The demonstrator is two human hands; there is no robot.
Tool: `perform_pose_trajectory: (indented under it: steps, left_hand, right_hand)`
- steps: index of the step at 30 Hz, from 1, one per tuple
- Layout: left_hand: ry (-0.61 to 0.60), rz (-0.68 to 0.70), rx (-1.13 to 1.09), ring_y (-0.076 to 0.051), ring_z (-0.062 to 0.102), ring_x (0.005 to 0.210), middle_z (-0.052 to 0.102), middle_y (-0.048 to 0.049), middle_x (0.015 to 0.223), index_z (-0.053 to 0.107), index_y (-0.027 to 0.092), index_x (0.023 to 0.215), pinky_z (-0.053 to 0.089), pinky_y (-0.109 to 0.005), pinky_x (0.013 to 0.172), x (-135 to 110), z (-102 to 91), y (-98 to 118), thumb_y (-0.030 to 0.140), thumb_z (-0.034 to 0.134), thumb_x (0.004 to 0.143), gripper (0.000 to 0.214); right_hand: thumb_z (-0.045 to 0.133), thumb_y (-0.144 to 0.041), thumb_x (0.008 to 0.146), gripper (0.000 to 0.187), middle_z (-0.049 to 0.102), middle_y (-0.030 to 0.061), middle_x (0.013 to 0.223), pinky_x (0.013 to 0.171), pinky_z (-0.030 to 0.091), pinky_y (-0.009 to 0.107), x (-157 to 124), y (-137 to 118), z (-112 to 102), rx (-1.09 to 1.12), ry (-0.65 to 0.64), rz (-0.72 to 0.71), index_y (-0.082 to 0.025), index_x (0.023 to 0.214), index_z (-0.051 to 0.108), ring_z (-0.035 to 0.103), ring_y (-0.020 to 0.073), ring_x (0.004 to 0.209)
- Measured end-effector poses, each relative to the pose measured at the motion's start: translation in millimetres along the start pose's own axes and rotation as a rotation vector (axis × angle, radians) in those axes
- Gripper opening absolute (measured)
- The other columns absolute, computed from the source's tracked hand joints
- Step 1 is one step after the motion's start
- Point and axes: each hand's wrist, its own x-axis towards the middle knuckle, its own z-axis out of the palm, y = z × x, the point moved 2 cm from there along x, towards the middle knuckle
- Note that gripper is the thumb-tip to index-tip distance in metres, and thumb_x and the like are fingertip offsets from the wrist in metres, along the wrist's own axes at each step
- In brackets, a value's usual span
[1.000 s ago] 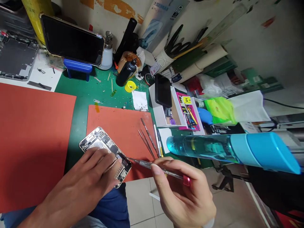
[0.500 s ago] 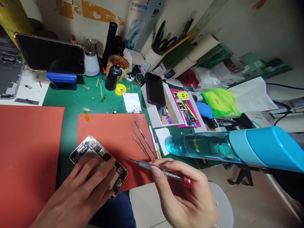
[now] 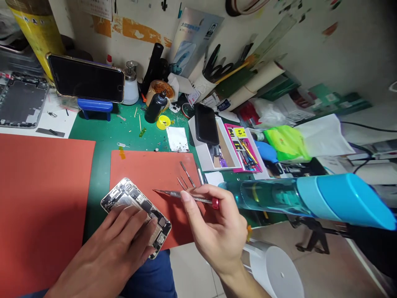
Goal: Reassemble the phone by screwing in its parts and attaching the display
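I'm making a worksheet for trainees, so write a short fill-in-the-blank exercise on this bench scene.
The opened phone is under the person's ____ hand.
The right hand holds a thin tool whose back end is coloured ____.
The propped-up phone sits on a stand coloured ____.
Missing words: left; red; blue.

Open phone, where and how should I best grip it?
Probably by the two long edges of the open phone, reaching over from the near left, the left hand's side: it is a thin slab with bare parts facing up, best left untouched.
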Motion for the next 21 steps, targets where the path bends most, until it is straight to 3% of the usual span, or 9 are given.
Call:
perform_pose_trajectory:
  steps: [15,21]
  left_hand:
    - [-0.015,0.021,0.023,-0.033,0.058,0.126,0.068,-0.013,0.131,0.068,0.012,0.139,0.043,-0.052,0.113,0,-2.3,1,0.027,0.056,0.112,0.033]
    - [-0.023,0.013,-0.003,-0.03,0.06,0.122,0.067,-0.0123,0.128,0.066,0.014,0.139,0.046,-0.05,0.11,4,-3.7,0,0.026,0.057,0.112,0.031]
  right_hand:
    - [0.077,-0.017,0.098,0.02,0.08,0.0009,0.098,0.075,0.067,0.026,-8,-1,15,0.041,-0.014,0.001,-0.024,0.115,0.068,0.08,0.0148,0.082]
    - [0.08,-0.022,0.097,0.016,0.08,0.001,0.094,0.072,0.068,0.029,-10,-4,2,0.061,0.061,0.063,-0.024,0.109,0.07,0.078,0.0162,0.076]
